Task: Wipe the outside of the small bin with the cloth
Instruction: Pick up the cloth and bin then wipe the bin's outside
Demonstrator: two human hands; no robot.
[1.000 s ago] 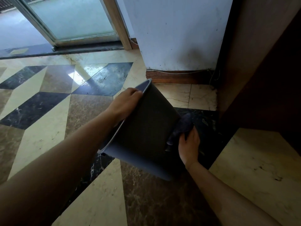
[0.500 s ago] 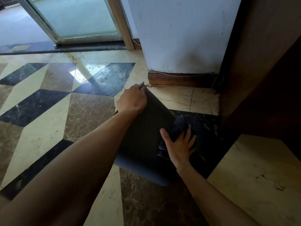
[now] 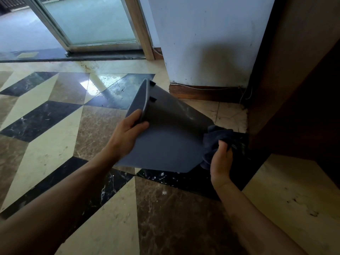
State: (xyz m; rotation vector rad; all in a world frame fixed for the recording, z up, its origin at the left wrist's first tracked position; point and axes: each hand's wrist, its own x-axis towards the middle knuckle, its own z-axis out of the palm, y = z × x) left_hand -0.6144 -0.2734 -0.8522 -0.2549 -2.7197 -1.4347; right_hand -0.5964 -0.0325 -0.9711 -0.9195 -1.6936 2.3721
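Two hands share the work. The left hand [image 3: 128, 129] grips the bin [image 3: 165, 142] at its rim, thumb over the outer wall and fingers tucked inside the mouth. The right hand [image 3: 220, 159] is closed around a bunched dark cloth [image 3: 214, 142], which touches the bin's closed end.

That bin is tipped on its side over the patterned floor [image 3: 55, 126], near the corner where the white wall [image 3: 202, 43] meets a dark wooden cabinet [image 3: 303, 89]. Whether it rests on the tiles or is held just above them I cannot tell.

Its long axis runs left to right between the hands: the open mouth points left and away toward the glass door [image 3: 88, 21], and the base points right toward the cabinet. So the left hand sits at the mouth end, the right hand at the base end, and the cloth hand is the nearer one to the bottom edge and corner.

My guess is that the next stroke runs from that base corner back along the broad lit side wall toward the rim, with the left hand turning the bin to offer fresh faces.
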